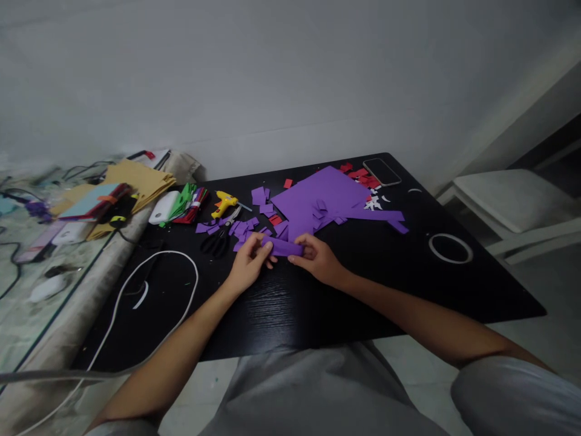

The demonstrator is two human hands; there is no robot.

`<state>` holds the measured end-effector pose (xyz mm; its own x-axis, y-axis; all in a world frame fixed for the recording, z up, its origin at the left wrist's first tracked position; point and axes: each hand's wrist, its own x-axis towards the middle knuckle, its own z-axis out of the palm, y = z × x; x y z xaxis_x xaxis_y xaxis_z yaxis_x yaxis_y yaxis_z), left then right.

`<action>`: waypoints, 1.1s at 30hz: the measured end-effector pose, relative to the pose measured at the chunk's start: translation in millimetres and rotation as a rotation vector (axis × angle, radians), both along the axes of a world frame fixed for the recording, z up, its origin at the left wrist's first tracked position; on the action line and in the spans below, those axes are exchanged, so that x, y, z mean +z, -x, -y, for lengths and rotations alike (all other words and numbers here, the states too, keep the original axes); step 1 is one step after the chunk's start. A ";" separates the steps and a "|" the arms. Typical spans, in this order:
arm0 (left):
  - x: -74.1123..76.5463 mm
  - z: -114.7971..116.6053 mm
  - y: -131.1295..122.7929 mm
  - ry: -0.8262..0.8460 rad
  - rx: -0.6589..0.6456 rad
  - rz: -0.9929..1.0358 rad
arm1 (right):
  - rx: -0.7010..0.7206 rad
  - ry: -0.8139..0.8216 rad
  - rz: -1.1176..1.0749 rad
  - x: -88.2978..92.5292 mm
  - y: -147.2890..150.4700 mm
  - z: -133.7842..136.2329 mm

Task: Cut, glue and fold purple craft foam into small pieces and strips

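A strip of purple paper (285,247) stretches between my two hands, just above the black table. My left hand (250,261) pinches its left end between thumb and fingers. At the right end, my right hand (319,259) is closed on the same strip. Behind it lies a large purple sheet (318,197), with small cut purple pieces (244,227) scattered to its left. Black-handled scissors (216,240) rest left of my left hand, beside a yellow glue gun (224,204).
Red paper pieces (364,177) and a phone (382,171) lie at the back right. A white ring (451,248) sits on the right side. At left, a white cable (196,281) loops over the black table (363,303). Bundled green strips (184,203) and yellow envelopes (140,181) stand farther left.
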<state>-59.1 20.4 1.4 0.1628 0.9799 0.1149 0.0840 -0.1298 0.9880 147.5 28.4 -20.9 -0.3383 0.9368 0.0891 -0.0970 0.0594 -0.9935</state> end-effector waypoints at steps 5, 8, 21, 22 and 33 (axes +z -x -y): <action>5.3 1.0 1.5 -0.019 -0.016 -0.036 | 0.016 -0.089 0.172 0.5 -2.2 2.7; 5.5 0.3 2.5 -0.019 -0.018 -0.050 | 0.020 -0.205 0.320 5.9 -3.6 6.1; 11.7 1.5 2.9 -0.043 0.030 -0.148 | 0.183 -0.485 0.434 17.9 -6.8 5.9; 11.3 1.1 3.4 -0.039 0.035 -0.148 | 0.190 -0.483 0.439 18.2 -7.0 5.9; 6.4 -5.4 13.0 -0.012 0.069 -0.117 | 0.212 -0.255 0.303 12.6 -4.5 8.1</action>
